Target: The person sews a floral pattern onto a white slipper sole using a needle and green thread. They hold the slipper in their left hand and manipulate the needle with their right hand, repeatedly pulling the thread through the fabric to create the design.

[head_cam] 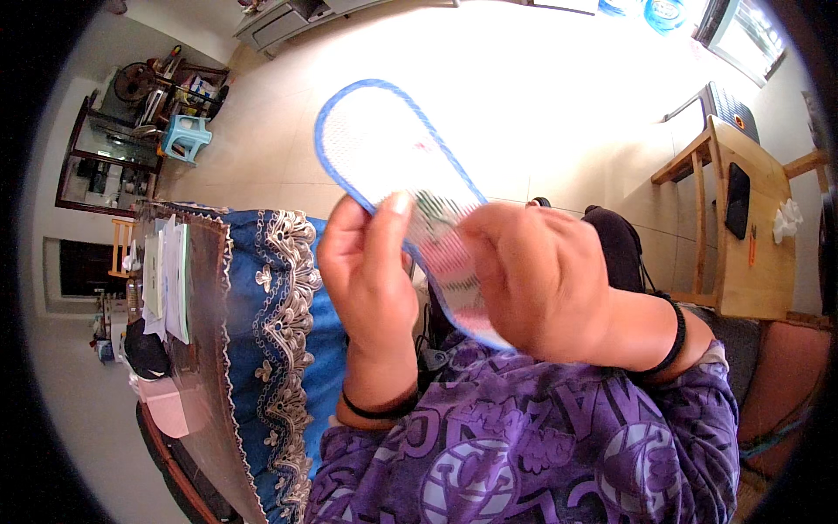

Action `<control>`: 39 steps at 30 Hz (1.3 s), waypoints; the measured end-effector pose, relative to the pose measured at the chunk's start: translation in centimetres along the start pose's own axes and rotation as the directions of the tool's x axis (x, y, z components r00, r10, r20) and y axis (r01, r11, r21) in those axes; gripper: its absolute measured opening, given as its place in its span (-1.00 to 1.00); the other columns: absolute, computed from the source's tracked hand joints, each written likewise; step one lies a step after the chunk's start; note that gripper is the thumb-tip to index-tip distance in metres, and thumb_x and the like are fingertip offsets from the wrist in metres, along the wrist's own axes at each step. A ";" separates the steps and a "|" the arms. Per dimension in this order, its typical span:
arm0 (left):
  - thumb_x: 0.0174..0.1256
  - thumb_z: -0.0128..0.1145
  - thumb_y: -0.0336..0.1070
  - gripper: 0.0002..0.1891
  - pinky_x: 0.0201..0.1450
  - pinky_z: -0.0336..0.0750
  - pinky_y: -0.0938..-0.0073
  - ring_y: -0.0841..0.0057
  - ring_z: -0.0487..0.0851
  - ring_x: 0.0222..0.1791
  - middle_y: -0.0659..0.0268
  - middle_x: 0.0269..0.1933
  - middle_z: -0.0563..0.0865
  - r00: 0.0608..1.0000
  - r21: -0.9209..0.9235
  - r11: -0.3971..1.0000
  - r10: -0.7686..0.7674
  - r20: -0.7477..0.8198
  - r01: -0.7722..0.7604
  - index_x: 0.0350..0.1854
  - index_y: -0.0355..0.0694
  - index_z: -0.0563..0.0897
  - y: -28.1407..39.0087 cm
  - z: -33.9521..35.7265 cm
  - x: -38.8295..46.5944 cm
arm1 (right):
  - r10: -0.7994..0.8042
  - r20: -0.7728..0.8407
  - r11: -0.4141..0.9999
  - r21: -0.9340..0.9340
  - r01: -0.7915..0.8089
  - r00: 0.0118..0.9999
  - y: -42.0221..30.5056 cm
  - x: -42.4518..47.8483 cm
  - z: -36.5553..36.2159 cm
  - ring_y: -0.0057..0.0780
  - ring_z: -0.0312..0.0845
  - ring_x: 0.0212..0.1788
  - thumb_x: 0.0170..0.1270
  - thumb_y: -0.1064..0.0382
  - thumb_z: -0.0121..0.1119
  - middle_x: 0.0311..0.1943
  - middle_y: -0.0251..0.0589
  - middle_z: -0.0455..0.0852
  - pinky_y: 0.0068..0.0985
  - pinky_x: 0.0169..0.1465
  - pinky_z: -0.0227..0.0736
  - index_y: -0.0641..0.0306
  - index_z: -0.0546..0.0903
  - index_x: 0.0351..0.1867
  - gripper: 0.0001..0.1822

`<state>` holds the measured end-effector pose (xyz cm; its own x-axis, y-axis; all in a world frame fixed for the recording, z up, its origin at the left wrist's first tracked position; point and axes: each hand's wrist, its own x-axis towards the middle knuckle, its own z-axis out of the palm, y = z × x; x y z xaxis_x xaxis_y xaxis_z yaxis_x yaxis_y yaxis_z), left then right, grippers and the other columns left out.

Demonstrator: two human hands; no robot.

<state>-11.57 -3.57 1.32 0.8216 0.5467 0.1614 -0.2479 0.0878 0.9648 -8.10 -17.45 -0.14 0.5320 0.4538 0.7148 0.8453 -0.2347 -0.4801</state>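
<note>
An insole-shaped piece of white mesh canvas [373,137] with blue edging is held up in front of my purple patterned top. Pink and dark green stitching shows on its middle and lower part. My left hand [373,268] grips its left edge, thumb on the face and fingers behind. Over the right edge and lower part is my right hand [543,281], its bent fingers close to the stitched area. Whether a needle or thread is between these fingers cannot be seen. The lower right of the piece is partly hidden behind this hand.
At left, a table with a blue lace-trimmed cloth [245,275] holds papers [171,281], a black cap-like item [145,350] and a pink box [163,406]. At right, a wooden chair [759,275] bears a phone [738,200], an orange-handled tool [752,247] and crumpled tissue [787,219].
</note>
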 end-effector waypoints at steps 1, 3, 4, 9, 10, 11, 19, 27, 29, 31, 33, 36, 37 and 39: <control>0.29 0.09 -0.40 -0.80 -0.21 0.46 0.63 0.65 0.59 -0.30 0.29 -0.22 0.69 1.000 0.015 1.000 0.004 0.012 -0.004 -0.12 -0.38 0.62 -0.2 -0.3 0.1 | 0.031 -0.013 1.000 -0.003 -0.031 0.999 0.1 0.1 -0.1 -0.20 0.56 -0.54 0.08 0.54 0.20 -0.41 -0.08 0.61 -0.41 -0.49 0.45 0.46 0.52 -0.24 -0.81; 0.28 0.10 -0.39 -0.79 -0.23 0.45 0.65 0.65 0.60 -0.31 0.30 -0.22 0.70 0.999 0.045 0.999 0.011 0.031 -0.012 -0.11 -0.37 0.63 -0.5 -1.0 0.2 | 0.092 -0.037 0.996 -0.008 -0.093 0.995 0.3 0.5 -0.3 -0.20 0.57 -0.54 0.13 0.53 0.19 -0.41 -0.08 0.61 -0.41 -0.47 0.47 0.43 0.52 -0.23 -0.83; 0.29 0.09 -0.40 -0.79 -0.20 0.45 0.63 0.64 0.61 -0.29 0.29 -0.21 0.70 0.997 0.070 0.997 0.040 0.066 -0.045 -0.10 -0.38 0.63 -0.1 -0.8 0.0 | 0.108 -0.007 0.994 -0.005 -0.108 0.994 0.0 0.9 -0.8 -0.20 0.59 -0.53 0.17 0.51 0.19 -0.43 -0.07 0.61 -0.42 -0.46 0.48 0.41 0.52 -0.22 -0.85; 0.29 0.07 -0.45 -0.75 -0.01 0.43 0.54 0.58 0.60 -0.18 0.23 -0.14 0.69 0.980 0.030 0.989 0.137 0.147 -0.143 -0.04 -0.43 0.59 0.3 -0.2 -0.3 | 0.055 0.048 0.997 0.047 -0.058 0.997 0.5 0.6 -0.7 -0.18 0.56 -0.58 0.11 0.42 0.18 -0.53 -0.11 0.57 -0.33 -0.49 0.46 0.37 0.45 -0.19 -0.75; 0.29 0.06 -0.46 -0.75 0.03 0.42 0.52 0.57 0.60 -0.16 0.22 -0.13 0.69 0.977 0.017 0.988 0.151 0.153 -0.155 -0.03 -0.44 0.58 0.2 -0.3 -0.4 | 0.034 0.051 0.997 0.068 -0.037 0.998 0.7 0.5 -0.6 -0.17 0.54 -0.62 0.07 0.38 0.18 -0.56 -0.13 0.55 -0.29 -0.51 0.44 0.35 0.41 -0.17 -0.71; 0.29 0.05 -0.47 -0.74 0.06 0.40 0.50 0.56 0.59 -0.14 0.20 -0.11 0.68 0.973 0.005 0.986 0.165 0.159 -0.168 -0.01 -0.46 0.57 0.2 -0.3 -0.4 | 0.030 0.042 0.997 0.069 -0.033 0.999 0.7 0.4 -0.5 -0.17 0.54 -0.62 0.07 0.38 0.18 -0.57 -0.13 0.54 -0.29 -0.51 0.44 0.35 0.41 -0.18 -0.72; 0.15 0.08 -0.55 -0.70 -0.06 0.50 0.47 0.48 0.65 -0.20 0.15 -0.12 0.68 0.992 0.029 0.999 -0.022 0.126 0.019 -0.04 -0.47 0.56 0.1 -1.5 -0.4 | 0.040 -0.045 0.999 0.012 -0.040 0.998 0.2 0.2 -0.2 -0.16 0.51 -0.64 0.05 0.39 0.20 -0.52 -0.09 0.53 -0.29 -0.53 0.43 0.38 0.41 -0.20 -0.71; 0.15 0.16 -0.51 -0.69 -0.59 0.42 0.63 0.58 0.61 -0.42 0.26 -0.19 0.69 1.000 0.025 1.000 -0.007 -0.004 0.007 -0.02 -0.31 0.56 0.3 -1.2 -0.5 | -0.021 -0.131 0.998 0.058 0.029 0.991 0.4 0.5 0.0 -0.25 0.51 -0.48 0.04 0.57 0.21 -0.42 -0.09 0.54 -0.47 -0.45 0.41 0.43 0.53 -0.29 -0.82; 0.14 0.16 -0.51 -0.67 -0.59 0.42 0.62 0.59 0.61 -0.41 0.26 -0.19 0.68 0.999 0.058 0.998 0.036 -0.012 -0.035 0.00 -0.30 0.55 0.2 -1.7 -0.4 | -0.021 -0.152 0.998 0.057 0.030 0.988 0.4 0.7 0.0 -0.26 0.50 -0.47 0.03 0.57 0.22 -0.43 -0.08 0.53 -0.47 -0.44 0.41 0.43 0.55 -0.29 -0.81; 0.14 0.16 -0.51 -0.65 -0.60 0.42 0.63 0.59 0.61 -0.41 0.25 -0.18 0.68 0.998 0.062 0.996 0.065 -0.002 -0.064 0.02 -0.30 0.54 0.0 -2.1 -0.4 | -0.009 -0.147 0.998 0.065 0.019 0.989 0.3 0.6 0.1 -0.27 0.49 -0.46 0.02 0.57 0.23 -0.43 -0.08 0.52 -0.47 -0.44 0.40 0.43 0.57 -0.28 -0.81; 0.13 0.17 -0.51 -0.63 -0.61 0.43 0.63 0.59 0.61 -0.41 0.25 -0.18 0.68 0.996 0.040 0.996 0.082 0.023 -0.083 0.03 -0.31 0.53 -0.1 -2.3 -0.3 | -0.007 -0.144 0.998 0.068 0.017 0.990 0.4 0.5 0.1 -0.29 0.49 -0.46 0.02 0.56 0.24 -0.43 -0.09 0.52 -0.48 -0.45 0.40 0.43 0.58 -0.27 -0.80; 0.00 0.26 -0.61 -0.74 -0.67 0.54 0.63 0.59 0.59 -0.50 0.25 -0.34 0.61 0.996 -0.006 0.996 0.094 -0.006 -0.094 -0.24 -0.34 0.52 0.3 -1.4 -0.3 | -0.007 -0.158 0.997 0.076 0.019 0.987 0.6 0.3 0.4 -0.32 0.48 -0.48 0.02 0.55 0.26 -0.44 -0.10 0.51 -0.50 -0.47 0.38 0.43 0.60 -0.26 -0.79; 0.00 0.25 -0.61 -0.75 -0.67 0.54 0.63 0.59 0.59 -0.50 0.25 -0.34 0.61 0.996 -0.003 0.996 0.092 -0.012 -0.092 -0.25 -0.34 0.53 0.4 -1.2 -0.4 | -0.006 -0.161 0.997 0.078 0.018 0.987 0.6 0.3 0.3 -0.32 0.48 -0.48 0.02 0.55 0.27 -0.44 -0.10 0.51 -0.50 -0.47 0.38 0.43 0.61 -0.26 -0.79; -0.01 0.25 -0.61 -0.75 -0.67 0.54 0.63 0.59 0.59 -0.50 0.26 -0.35 0.61 0.996 0.005 0.996 0.090 -0.025 -0.090 -0.26 -0.34 0.53 0.5 -0.9 -0.6 | -0.002 -0.163 0.997 0.079 0.015 0.987 0.4 0.4 0.2 -0.34 0.48 -0.50 0.01 0.54 0.27 -0.46 -0.11 0.51 -0.51 -0.49 0.37 0.43 0.61 -0.27 -0.80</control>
<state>-12.66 -3.08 1.51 0.7827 0.5734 0.2421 -0.3182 0.0344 0.9474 -7.58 -17.21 -0.13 0.5312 0.3078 0.7894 0.8467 -0.1587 -0.5079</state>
